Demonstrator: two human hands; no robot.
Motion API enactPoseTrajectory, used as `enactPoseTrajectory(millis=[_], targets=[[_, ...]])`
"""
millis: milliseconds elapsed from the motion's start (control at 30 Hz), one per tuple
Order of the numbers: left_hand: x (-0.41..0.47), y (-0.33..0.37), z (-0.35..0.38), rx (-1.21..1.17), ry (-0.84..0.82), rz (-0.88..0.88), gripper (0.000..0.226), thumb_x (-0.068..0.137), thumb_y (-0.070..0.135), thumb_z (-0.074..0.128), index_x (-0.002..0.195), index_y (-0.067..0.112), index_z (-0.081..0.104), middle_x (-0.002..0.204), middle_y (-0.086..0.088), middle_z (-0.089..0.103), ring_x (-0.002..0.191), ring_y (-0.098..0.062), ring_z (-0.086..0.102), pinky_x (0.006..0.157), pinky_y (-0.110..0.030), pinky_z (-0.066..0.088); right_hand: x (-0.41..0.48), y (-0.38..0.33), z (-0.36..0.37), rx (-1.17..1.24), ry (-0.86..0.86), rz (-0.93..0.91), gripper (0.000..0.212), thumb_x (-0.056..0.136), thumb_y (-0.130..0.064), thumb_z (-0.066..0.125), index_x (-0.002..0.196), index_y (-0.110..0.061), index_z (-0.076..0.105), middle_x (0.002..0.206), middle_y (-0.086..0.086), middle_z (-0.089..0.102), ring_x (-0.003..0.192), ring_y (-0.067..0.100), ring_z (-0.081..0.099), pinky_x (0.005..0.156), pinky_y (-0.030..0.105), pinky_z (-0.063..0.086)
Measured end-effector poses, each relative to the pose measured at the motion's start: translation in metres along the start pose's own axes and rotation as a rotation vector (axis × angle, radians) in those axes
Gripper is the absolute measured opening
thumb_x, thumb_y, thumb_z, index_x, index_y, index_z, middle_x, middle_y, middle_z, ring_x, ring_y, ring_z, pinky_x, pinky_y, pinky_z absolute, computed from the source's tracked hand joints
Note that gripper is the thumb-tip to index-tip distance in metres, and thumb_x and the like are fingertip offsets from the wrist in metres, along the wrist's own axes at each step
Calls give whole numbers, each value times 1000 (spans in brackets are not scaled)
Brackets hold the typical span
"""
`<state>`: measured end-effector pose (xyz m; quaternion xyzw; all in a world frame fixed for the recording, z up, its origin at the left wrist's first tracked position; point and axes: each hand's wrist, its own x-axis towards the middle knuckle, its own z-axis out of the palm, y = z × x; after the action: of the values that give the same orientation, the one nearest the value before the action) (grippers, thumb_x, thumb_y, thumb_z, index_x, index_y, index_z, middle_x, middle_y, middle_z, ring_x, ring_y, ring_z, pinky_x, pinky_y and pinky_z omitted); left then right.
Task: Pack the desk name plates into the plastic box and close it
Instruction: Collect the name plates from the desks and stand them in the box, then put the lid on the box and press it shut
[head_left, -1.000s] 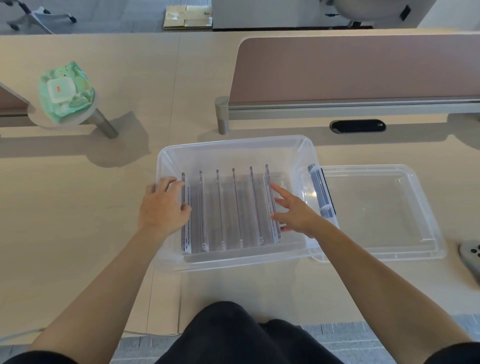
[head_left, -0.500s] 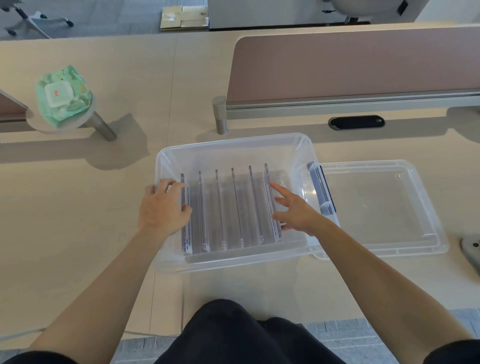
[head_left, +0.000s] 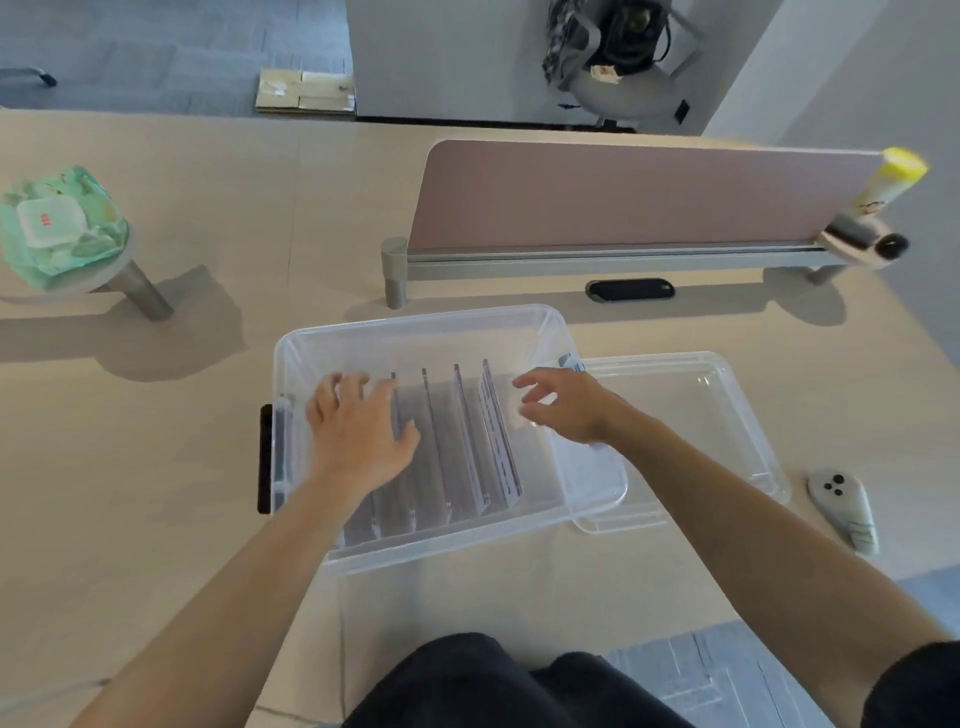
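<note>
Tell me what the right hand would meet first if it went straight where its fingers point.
Probably the rightmost name plate in the plastic box: the right hand points leftward at it. Depth is unclear; the hand might pass just above its edge.

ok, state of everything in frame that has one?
Clear plastic box: open, no lid on.
Clear acrylic name plates: inside box, standing on edge in a row.
Clear plastic lid: off, lying flat right of box.
Left hand: flat on leftmost plates, gripping nothing.
Right hand: above box, fingers loosely curled, empty.
Green wet-wipes pack: flap shut.
</note>
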<state>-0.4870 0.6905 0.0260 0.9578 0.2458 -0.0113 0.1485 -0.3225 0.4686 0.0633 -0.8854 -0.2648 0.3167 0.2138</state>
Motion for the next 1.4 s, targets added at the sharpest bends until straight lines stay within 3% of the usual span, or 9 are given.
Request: enactPoseTrajectory(millis=[133, 300, 500, 633, 733, 867, 1033, 1233, 1400], targets=[[19, 56, 4, -76, -46, 105, 58, 88, 54, 49, 138, 27, 40, 145, -8, 38, 135, -36, 25, 112, -50, 23, -11, 14, -47, 3, 126, -20, 33, 90, -40, 66, 121, -32, 64, 101, -12, 69, 96, 13, 64, 90, 32, 48], [47, 139, 21, -96, -111, 199, 64, 88, 56, 49, 143, 26, 35, 148, -6, 35, 137, -34, 21, 114, -49, 23, -14, 82, -103, 22, 190, 18, 33, 88, -39, 70, 119, -28, 65, 99, -10, 68, 93, 14, 64, 76, 30, 49], [88, 262, 53, -133, -135, 365, 73, 83, 62, 57, 143, 28, 35, 146, 1, 37, 137, -25, 22, 112, -42, 24, 13, 186, -146, 35, 126, -6, 42, 81, -34, 79, 120, -26, 65, 113, -6, 67, 99, 16, 65, 85, 36, 55], [127, 321, 78, -39, -298, 308, 93, 72, 69, 65, 148, 29, 27, 151, 0, 30, 139, -24, 22, 112, -42, 24, 50, 234, -162, -213, -16, -24, 68, 77, -44, 80, 138, -28, 52, 137, -2, 56, 119, 21, 55, 97, 36, 48], [157, 337, 100, 133, -403, 210, 110, 60, 74, 71, 147, 21, 29, 149, -6, 37, 135, -30, 34, 108, -43, 30, 79, 261, -168, -429, -98, -7, 91, 74, -53, 79, 149, -29, 35, 149, 1, 45, 132, 27, 45, 106, 45, 41], [183, 341, 132, 270, -500, 150, 111, 45, 78, 75, 132, 17, 39, 130, -8, 53, 118, -30, 48, 98, -42, 40, 114, 291, -171, -609, -174, -6, 111, 64, -67, 79, 152, -26, 25, 151, 5, 41, 134, 33, 41, 106, 51, 38], [198, 345, 169, 360, -576, 113, 123, 31, 75, 79, 131, 22, 31, 125, -7, 44, 115, -30, 45, 100, -43, 37, 145, 319, -163, -690, -259, -41, 128, 49, -77, 79, 149, -25, 18, 144, 10, 40, 132, 38, 40, 107, 55, 35], [214, 342, 187, 377, -583, 121, 113, 33, 62, 87, 125, 30, 31, 117, -3, 44, 108, -26, 45, 86, -39, 39, 165, 332, -153, -782, -230, -69, 121, 49, -68, 85, 141, -25, 19, 132, 8, 41, 119, 31, 43, 99, 49, 41], [233, 343, 179, 321, -665, 66, 95, 37, 58, 89, 116, 27, 46, 111, 2, 50, 98, -22, 49, 76, -34, 40, 175, 329, -148, -771, -264, -88, 119, 50, -61, 87, 140, -25, 18, 128, 10, 43, 115, 30, 46, 98, 48, 41]])
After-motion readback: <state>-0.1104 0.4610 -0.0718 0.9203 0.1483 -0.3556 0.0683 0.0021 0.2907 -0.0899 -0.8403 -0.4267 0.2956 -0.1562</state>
